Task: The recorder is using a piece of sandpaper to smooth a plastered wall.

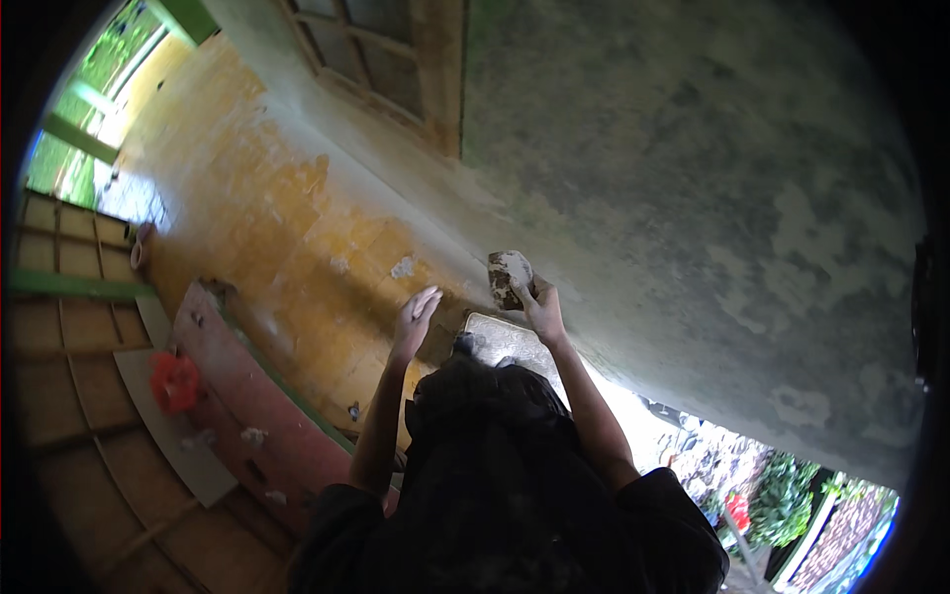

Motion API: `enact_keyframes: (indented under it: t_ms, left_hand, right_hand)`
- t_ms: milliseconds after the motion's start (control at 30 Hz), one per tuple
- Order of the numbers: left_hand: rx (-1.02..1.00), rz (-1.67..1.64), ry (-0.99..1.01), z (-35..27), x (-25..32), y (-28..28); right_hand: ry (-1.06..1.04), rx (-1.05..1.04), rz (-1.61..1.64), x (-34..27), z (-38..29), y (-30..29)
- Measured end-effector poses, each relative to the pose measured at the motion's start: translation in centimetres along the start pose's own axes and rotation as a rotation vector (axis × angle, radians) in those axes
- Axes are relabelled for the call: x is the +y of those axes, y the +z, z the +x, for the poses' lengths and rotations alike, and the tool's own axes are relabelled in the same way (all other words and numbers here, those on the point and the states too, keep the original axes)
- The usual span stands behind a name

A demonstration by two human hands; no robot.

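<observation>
My right hand [544, 306] grips a flat, dark brown piece [506, 279] by its lower right edge, thumb on the near face. Patchy whitish material coats that piece, and its exact kind is unclear. It is held in front of the lower part of a grey-green wall [690, 223] with pale patches; whether it touches the wall cannot be told. To the left, my left hand [417, 321] is raised over the floor, fingers extended close together and whitish at the tips. Nothing shows in it. Below and between both hands lies a pale surface with an embossed pattern [512, 343].
A worn yellow floor [297, 223] with white spots runs along the wall. A wood-framed window [371, 52] is set in the wall. At left stands a long reddish bench [245, 416] with a red plastic bag [175, 382], beside a panelled partition [67, 386]. Plants [787, 497] show outside.
</observation>
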State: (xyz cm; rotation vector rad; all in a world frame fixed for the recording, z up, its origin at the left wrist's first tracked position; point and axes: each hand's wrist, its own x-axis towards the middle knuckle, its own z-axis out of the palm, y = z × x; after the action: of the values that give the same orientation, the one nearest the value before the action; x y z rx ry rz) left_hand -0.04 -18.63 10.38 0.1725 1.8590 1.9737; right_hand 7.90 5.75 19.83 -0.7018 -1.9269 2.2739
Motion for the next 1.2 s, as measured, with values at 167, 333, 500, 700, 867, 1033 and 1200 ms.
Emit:
enact_keyframes:
  t_ms: [167,333,500,700,867,1033,1200]
  left_hand:
    - [-0.098,-0.207,-0.029,0.6,6.8,1.9]
    - [0.001,-0.080,0.032,0.4,7.4,0.7]
    - [-0.108,0.124,-0.035,-0.1,8.9,-0.3]
    - [-0.159,0.300,-0.052,0.4,11.8,-0.9]
    - [0.329,0.517,-0.073,-2.1,6.3,-6.6]
    - [0.702,0.560,-0.311,-8.4,-7.4,-16.6]
    - [0.697,0.348,-0.685,-13.5,-21.8,-21.2]
  right_hand:
    - [0.054,-0.292,0.009,1.3,1.3,4.5]
    - [0.081,-0.340,-0.179,1.9,2.1,6.0]
    - [0.271,-0.504,0.007,1.9,1.9,5.9]
    - [0.353,-0.614,0.059,0.7,3.5,6.1]
    - [0.081,-0.527,-0.209,1.2,9.3,4.7]
    - [-0.002,-0.248,-0.337,1.7,17.0,2.1]
    - [-0.206,-0.030,-0.310,1.7,20.6,2.8]
